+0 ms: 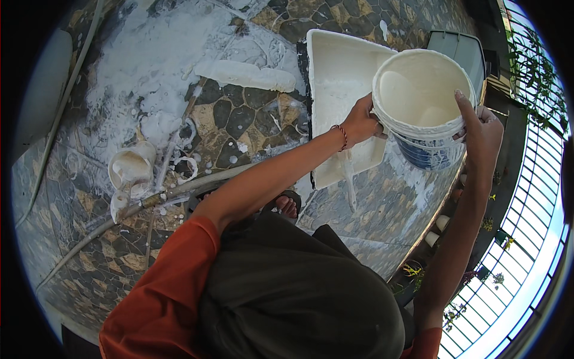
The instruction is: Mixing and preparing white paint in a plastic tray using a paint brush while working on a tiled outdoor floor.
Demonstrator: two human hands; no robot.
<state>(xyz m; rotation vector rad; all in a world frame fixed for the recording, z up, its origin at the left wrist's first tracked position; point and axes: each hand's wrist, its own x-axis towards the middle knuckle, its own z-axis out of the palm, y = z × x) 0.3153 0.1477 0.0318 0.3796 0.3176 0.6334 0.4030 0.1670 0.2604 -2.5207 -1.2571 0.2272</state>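
The left hand (362, 124) and right hand (482, 130) grip opposite sides of a white plastic bucket (423, 110), upper right; holding it seems the step, the next move calling for steady two-sided support.

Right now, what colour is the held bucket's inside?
The bucket is off-white inside; best in the head view.

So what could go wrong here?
The white bucket, held at its sides by the left hand and right hand, might slip if a grip loosens. The white mess on the stone floor could be slippery. The long hose or pole near the feet might trip someone.
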